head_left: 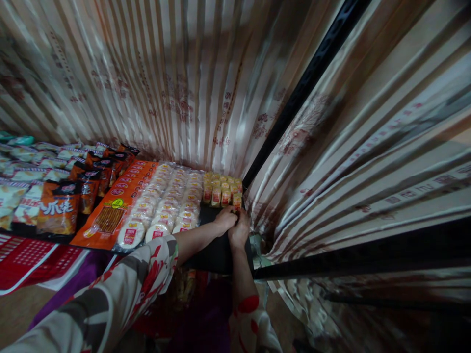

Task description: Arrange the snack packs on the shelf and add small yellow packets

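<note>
My left hand and my right hand meet at the right end of a dark shelf. Both have their fingers closed together at the lower edge of a small yellow-and-red snack packet. The fingertips partly cover its bottom. Behind it, several like packets stand in close rows. To their left lie columns of round white rice crackers in clear wrappers with red labels.
A flat orange snack bag, orange-and-black bags and white bags fill the shelf's left. A pleated, printed curtain hangs behind. A black metal post rises at the right corner. A red basket sits below.
</note>
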`<action>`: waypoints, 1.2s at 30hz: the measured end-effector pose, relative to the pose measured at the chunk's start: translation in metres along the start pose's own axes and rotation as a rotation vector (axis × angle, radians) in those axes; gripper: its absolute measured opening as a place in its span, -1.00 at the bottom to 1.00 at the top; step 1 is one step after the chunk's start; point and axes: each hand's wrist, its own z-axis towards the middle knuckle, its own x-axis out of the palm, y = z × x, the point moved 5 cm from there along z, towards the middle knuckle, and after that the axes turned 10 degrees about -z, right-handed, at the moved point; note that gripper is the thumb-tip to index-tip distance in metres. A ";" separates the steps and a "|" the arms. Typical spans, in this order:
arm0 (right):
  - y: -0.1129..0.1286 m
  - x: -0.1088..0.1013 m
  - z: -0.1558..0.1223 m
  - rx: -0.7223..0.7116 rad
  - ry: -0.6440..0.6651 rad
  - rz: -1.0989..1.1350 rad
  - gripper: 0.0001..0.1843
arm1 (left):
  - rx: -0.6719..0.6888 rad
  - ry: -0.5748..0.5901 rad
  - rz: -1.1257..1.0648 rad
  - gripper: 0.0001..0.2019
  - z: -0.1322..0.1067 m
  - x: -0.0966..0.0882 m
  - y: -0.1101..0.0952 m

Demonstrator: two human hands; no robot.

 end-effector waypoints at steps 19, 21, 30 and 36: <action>0.011 -0.003 -0.002 -0.028 0.107 -0.146 -0.43 | 0.133 -0.057 0.053 -0.68 -0.005 -0.007 -0.011; 0.012 -0.006 -0.002 -0.012 0.103 -0.144 -0.43 | 0.146 -0.067 0.096 -0.70 -0.008 -0.007 -0.014; 0.006 0.003 -0.001 -0.106 0.126 -0.101 -0.39 | 0.151 0.043 0.256 -0.59 -0.016 -0.003 -0.021; 0.009 0.003 -0.002 -0.081 0.205 -0.133 -0.38 | 0.178 0.102 0.460 -0.51 -0.012 0.002 -0.019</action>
